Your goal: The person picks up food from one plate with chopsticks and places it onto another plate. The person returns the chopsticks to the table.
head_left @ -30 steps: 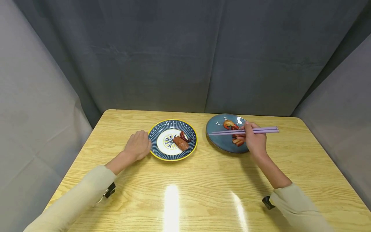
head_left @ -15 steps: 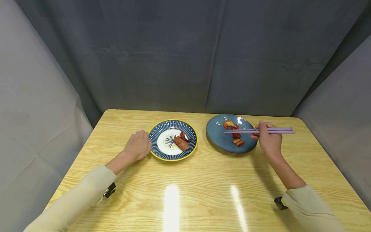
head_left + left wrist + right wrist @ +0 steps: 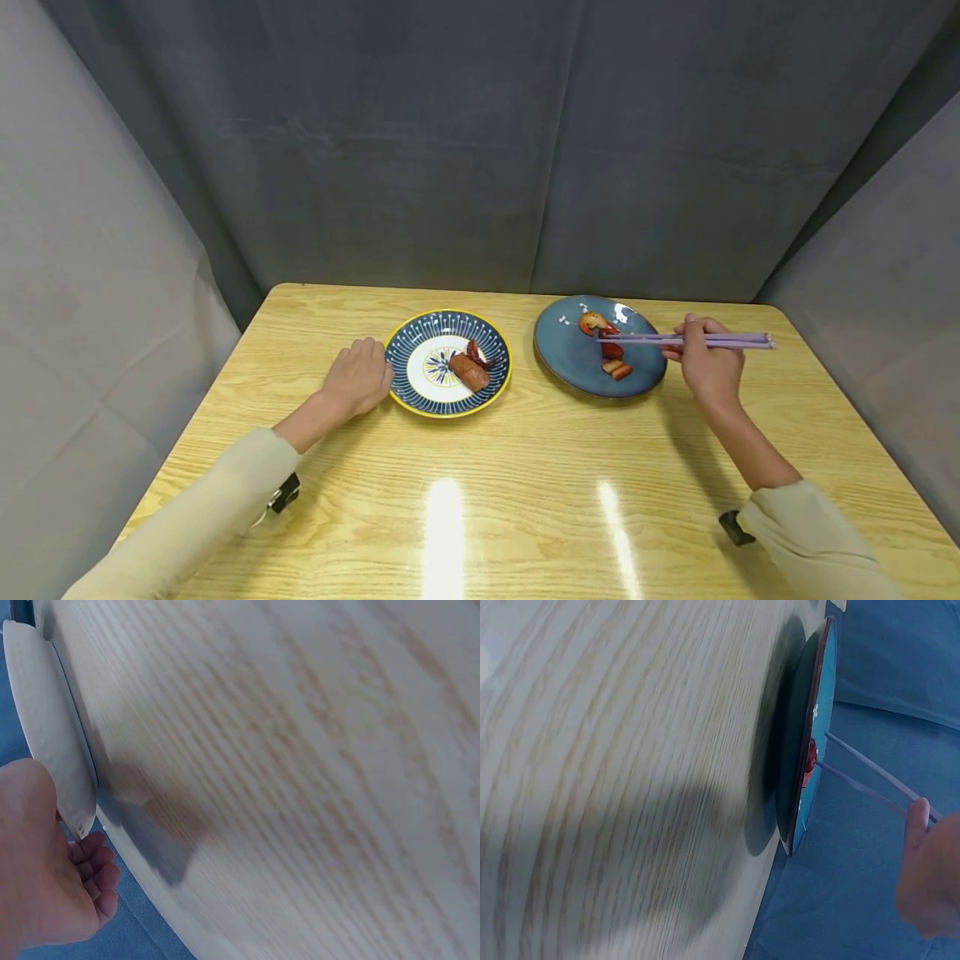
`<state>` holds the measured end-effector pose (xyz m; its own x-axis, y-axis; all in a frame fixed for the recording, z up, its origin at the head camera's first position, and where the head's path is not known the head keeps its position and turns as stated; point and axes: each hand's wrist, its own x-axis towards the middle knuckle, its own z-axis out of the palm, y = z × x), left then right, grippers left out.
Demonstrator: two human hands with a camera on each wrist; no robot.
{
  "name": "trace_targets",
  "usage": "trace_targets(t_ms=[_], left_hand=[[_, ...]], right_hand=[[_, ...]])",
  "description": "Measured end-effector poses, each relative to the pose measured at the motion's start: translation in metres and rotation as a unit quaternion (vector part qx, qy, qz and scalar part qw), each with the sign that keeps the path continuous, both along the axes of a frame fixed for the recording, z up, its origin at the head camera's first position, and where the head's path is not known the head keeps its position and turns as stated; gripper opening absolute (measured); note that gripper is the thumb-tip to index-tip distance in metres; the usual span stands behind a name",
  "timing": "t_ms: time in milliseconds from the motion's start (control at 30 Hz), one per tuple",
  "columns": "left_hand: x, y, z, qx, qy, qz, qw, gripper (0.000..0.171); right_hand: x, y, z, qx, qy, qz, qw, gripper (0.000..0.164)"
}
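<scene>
My left hand (image 3: 356, 375) pinches the left rim of a blue-and-white patterned plate (image 3: 401, 385), its thumb and curled fingers at the edge in the left wrist view. On that plate lie a brown piece of meat (image 3: 470, 373) and a dark red piece of food (image 3: 474, 351). My right hand (image 3: 708, 367) holds purple chopsticks (image 3: 738, 341) over a dark blue plate (image 3: 562, 358). Their tips reach a red piece of food (image 3: 612, 350), and stand apart in the right wrist view. A shrimp (image 3: 595, 322) and a striped slice of meat (image 3: 617, 369) lie either side of it.
Both plates stand side by side toward the back of a wooden table (image 3: 525, 467). A grey curtain (image 3: 412, 167) hangs behind the table. Pale cloth walls close off the left (image 3: 90, 292) and right (image 3: 885, 275) sides.
My right hand has drawn the chopsticks rightward, so their tips have gone from the blue plate's left side to the food. The left hand and both plates have stayed put.
</scene>
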<state>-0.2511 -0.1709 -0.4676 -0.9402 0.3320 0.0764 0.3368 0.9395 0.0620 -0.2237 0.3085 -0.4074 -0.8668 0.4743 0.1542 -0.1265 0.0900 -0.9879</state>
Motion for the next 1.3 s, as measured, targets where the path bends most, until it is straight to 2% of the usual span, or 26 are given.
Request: trace_targets(t_ms=[200,500,767,1167,1300], left_hand=[[0.0,0.0,0.0,-0.002,0.011,-0.001,0.9999,0.023],[-0.001,0.0,0.001,-0.003,0.005,-0.001,1.0,0.023],[0.0,0.001,0.001,-0.001,0.007,-0.004,1.0,0.024],[0.0,-0.001,-0.002,0.004,0.016,-0.006,0.9998,0.023],[-0.001,-0.001,-0.003,0.005,0.014,-0.004,0.9999,0.023]], right_hand=[[-0.007,0.003,-0.006,0.015,-0.002,-0.012,1.0,0.03],[-0.012,0.003,-0.014,0.065,-0.011,-0.022,0.998,0.031],[-0.017,0.001,-0.017,0.081,-0.013,-0.032,0.996,0.032],[-0.02,-0.004,-0.017,0.118,-0.023,-0.059,0.991,0.039],[-0.019,-0.004,-0.014,0.114,-0.016,-0.068,0.991,0.042]])
